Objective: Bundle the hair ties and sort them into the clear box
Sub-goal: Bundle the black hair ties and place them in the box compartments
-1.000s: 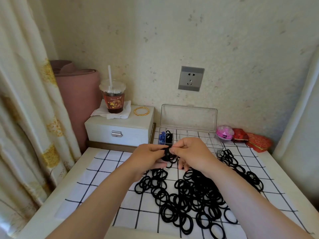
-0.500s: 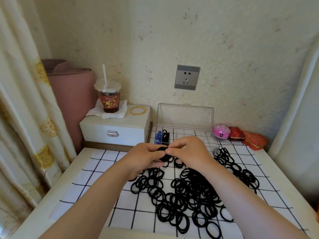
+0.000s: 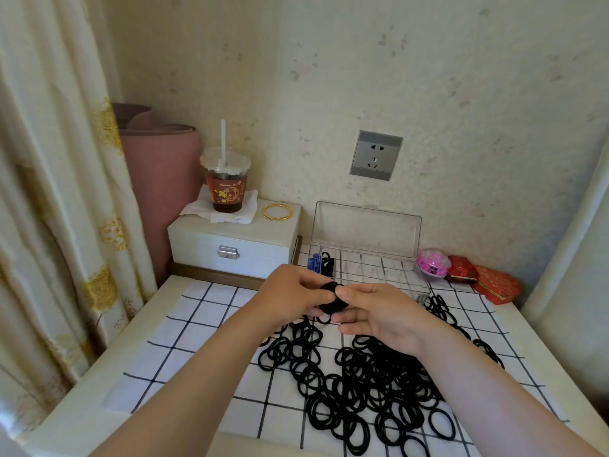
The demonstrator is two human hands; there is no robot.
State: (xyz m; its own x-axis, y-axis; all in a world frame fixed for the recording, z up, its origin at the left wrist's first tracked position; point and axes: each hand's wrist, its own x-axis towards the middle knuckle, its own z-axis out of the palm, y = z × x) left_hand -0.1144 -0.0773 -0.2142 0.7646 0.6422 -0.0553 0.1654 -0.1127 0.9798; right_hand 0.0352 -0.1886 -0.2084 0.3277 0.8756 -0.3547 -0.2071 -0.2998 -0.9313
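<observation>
While both hands meet above the loose hair ties (image 3: 369, 384), left hand (image 3: 290, 300) and right hand (image 3: 379, 313) pinch a black bundle (image 3: 331, 296) between thumbs and fingertips, near the clear box (image 3: 365, 258)

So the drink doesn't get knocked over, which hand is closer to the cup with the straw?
Left. The left hand is in front and right of the cup, pinching the black bundle; the right hand sits farther right, on the bundle's other side.
</observation>
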